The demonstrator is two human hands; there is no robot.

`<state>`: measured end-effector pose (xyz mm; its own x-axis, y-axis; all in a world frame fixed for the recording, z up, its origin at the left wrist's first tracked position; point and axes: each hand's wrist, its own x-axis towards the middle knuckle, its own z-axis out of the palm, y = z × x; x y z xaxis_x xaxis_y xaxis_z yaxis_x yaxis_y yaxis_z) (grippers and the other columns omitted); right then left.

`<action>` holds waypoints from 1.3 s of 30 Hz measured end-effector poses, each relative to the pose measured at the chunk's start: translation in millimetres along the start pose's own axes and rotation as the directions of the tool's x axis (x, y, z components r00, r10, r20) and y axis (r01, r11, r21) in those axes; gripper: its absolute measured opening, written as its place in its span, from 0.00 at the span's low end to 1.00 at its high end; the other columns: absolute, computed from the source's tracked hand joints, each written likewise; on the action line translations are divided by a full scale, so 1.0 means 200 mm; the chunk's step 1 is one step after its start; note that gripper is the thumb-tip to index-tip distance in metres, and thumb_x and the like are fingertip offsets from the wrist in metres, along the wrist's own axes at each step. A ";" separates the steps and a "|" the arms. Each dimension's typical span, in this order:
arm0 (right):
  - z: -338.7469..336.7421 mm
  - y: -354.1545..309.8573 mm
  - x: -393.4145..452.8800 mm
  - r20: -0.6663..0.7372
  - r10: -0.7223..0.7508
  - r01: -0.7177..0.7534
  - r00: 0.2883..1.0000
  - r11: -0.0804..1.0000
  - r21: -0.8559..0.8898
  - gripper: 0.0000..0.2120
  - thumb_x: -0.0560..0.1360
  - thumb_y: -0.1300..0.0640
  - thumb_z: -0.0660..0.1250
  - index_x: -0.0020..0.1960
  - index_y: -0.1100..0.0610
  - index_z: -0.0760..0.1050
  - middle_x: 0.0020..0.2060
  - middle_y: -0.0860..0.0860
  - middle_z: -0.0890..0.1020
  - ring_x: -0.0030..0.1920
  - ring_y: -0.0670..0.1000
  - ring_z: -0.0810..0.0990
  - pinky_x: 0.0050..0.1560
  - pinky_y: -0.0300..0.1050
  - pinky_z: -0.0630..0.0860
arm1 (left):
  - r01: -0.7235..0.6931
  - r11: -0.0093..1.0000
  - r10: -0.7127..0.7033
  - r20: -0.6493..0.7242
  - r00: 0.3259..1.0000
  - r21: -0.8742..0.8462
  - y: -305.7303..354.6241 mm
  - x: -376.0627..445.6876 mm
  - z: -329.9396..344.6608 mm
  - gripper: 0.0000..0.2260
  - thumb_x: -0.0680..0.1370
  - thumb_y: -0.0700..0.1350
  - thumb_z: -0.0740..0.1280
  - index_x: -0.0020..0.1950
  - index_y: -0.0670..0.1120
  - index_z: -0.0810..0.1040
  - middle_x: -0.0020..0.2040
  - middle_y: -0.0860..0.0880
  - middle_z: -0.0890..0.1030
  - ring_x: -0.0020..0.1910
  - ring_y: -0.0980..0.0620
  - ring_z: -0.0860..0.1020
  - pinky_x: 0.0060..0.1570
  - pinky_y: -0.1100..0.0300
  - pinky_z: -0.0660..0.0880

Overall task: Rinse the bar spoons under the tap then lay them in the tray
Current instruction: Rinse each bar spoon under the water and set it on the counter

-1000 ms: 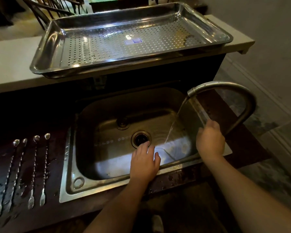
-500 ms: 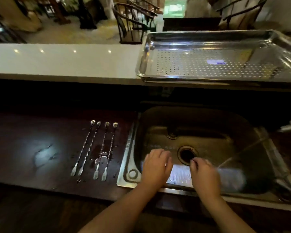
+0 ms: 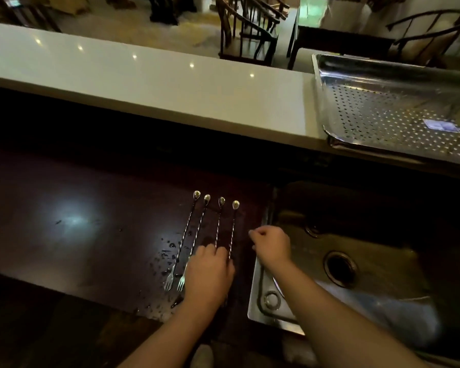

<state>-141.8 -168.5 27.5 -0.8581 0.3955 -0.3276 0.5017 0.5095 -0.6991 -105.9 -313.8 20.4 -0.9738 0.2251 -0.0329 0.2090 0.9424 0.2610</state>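
spoons: four on wet surface under left hand, fingers down, grip unclear | right hand loosely curled, empty, just beside | risk: thin wet handles slip, or scatter | tray well beyond

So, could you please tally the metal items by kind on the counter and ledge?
Long twisted-stem steel bar spoons with fork ends on the dark wooden counter: 4
Perforated stainless steel tray on the pale ledge: 1
Stainless steel sink: 1
Total: 6
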 end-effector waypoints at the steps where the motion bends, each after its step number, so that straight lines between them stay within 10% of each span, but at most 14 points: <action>1: 0.04 -0.03 0.02 -0.002 0.024 -0.024 1.000 1.000 0.011 0.13 0.77 0.53 0.67 0.40 0.61 0.82 0.36 0.59 0.84 0.38 0.57 0.83 0.43 0.52 0.80 | 0.007 1.000 -0.007 0.039 0.999 0.006 -0.01 0.02 0.00 0.11 0.74 0.52 0.65 0.46 0.45 0.78 0.45 0.46 0.80 0.47 0.44 0.78 0.42 0.52 0.74; 10: 0.23 -0.18 0.15 -0.026 0.174 -0.176 0.984 0.973 -0.152 0.18 0.73 0.51 0.69 0.28 0.58 0.73 0.25 0.52 0.76 0.26 0.51 0.73 0.26 0.41 0.67 | -0.020 0.998 0.030 0.198 0.980 -0.054 -0.07 0.17 0.04 0.13 0.77 0.51 0.60 0.51 0.43 0.76 0.52 0.44 0.81 0.52 0.43 0.78 0.47 0.52 0.74; 25: 0.27 -0.24 0.23 -0.017 0.259 -0.253 0.966 0.925 -0.282 0.08 0.72 0.57 0.70 0.37 0.57 0.74 0.40 0.55 0.79 0.41 0.56 0.80 0.36 0.42 0.72 | -0.102 0.995 0.102 0.292 0.951 -0.017 -0.06 0.22 0.06 0.13 0.79 0.50 0.60 0.52 0.43 0.80 0.51 0.43 0.82 0.53 0.42 0.78 0.49 0.53 0.74; 32: 0.29 -0.20 0.25 0.028 0.360 -0.359 0.932 0.932 -0.053 0.07 0.71 0.61 0.70 0.36 0.60 0.77 0.28 0.55 0.82 0.28 0.52 0.84 0.40 0.49 0.84 | -0.078 0.997 0.082 0.357 0.930 -0.025 -0.04 0.25 0.05 0.11 0.78 0.45 0.59 0.55 0.44 0.78 0.54 0.43 0.82 0.55 0.41 0.78 0.49 0.52 0.75; 39: 0.26 -0.19 0.25 0.071 0.370 -0.375 0.926 0.923 0.089 0.08 0.68 0.64 0.70 0.32 0.61 0.74 0.24 0.54 0.79 0.18 0.49 0.78 0.24 0.40 0.75 | -0.077 0.997 0.076 0.378 0.923 -0.013 -0.03 0.24 0.04 0.10 0.78 0.44 0.61 0.54 0.42 0.78 0.53 0.42 0.82 0.54 0.41 0.79 0.49 0.51 0.76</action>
<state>-208.8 -208.0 5.4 -0.6170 0.5003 -0.6075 0.7753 0.2538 -0.5784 -152.2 -305.9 9.3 -0.8487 0.3731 -0.3749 0.2822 0.9189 0.2756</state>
